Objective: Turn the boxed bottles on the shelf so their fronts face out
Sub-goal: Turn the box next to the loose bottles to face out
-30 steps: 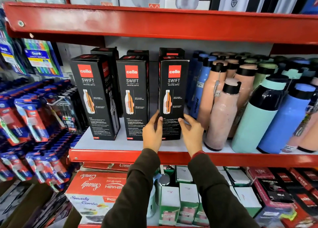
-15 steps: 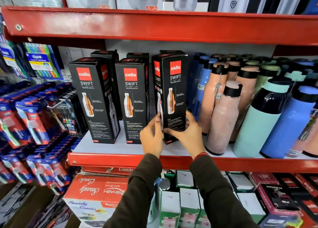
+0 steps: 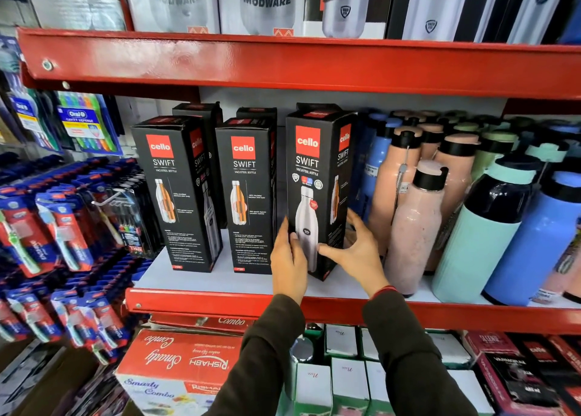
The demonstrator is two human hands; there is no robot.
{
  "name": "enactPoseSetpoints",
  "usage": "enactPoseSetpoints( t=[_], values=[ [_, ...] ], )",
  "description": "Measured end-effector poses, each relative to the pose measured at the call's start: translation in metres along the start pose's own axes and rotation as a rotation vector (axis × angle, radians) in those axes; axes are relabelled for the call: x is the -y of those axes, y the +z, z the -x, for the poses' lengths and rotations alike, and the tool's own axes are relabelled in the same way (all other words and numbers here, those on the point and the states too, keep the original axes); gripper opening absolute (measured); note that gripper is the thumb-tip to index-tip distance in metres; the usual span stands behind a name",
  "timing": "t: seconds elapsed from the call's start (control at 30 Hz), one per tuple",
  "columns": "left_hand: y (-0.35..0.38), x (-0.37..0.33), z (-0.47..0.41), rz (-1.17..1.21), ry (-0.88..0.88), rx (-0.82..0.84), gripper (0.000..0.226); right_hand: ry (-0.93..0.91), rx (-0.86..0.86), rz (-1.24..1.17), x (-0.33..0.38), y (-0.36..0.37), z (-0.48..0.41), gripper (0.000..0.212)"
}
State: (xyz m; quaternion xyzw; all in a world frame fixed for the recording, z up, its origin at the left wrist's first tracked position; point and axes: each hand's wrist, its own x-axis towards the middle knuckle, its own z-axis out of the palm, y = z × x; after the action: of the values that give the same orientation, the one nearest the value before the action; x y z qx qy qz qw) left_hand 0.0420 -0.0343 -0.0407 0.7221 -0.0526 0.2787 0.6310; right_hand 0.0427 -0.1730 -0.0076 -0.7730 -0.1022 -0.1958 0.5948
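On the middle shelf (image 3: pixel 220 282), a white board edged in red, three black Cello Swift bottle boxes stand upright in a front row, with more of the same behind them. At the centre of the view, the rightmost box (image 3: pixel 317 176) is clasped low down by both hands: the left hand (image 3: pixel 287 260) lies flat against its left edge, thumb on the face that shows a silver bottle, while the right hand (image 3: pixel 353 252) spreads around its right corner, thumb on the front and fingers reaching along the side panel. That box stands slightly turned, so both the silver-bottle face and a narrower side show. Towards nine o'clock from it, the middle box (image 3: pixel 248 192) and the left box (image 3: pixel 177 192) show panels with a cutaway orange bottle and small print. Towards three o'clock, just beside the held box, stand loose bottles: a speckled pink bottle (image 3: pixel 415 227) with a black cap, then a mint bottle (image 3: pixel 481 242) and a blue bottle (image 3: pixel 534 242). At nine o'clock hang toothbrush packs (image 3: pixel 53 227); at six o'clock, below the shelf, lies a red Smarty Combo carton (image 3: pixel 179 362).
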Motion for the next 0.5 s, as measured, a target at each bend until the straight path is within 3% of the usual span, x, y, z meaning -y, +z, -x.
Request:
enactPoseSetpoints(
  t=[0.13,0.5],
  values=[
    [-0.004,0.003,-0.004,0.026,-0.046,-0.038,0.038,-0.01,0.056,-0.002,-0.004,-0.001,-0.001,0.095],
    [-0.001,0.008,-0.006,0.02,-0.021,-0.02,0.026,-0.033,0.107,0.018,-0.012,0.003,-0.001,0.079]
  ],
)
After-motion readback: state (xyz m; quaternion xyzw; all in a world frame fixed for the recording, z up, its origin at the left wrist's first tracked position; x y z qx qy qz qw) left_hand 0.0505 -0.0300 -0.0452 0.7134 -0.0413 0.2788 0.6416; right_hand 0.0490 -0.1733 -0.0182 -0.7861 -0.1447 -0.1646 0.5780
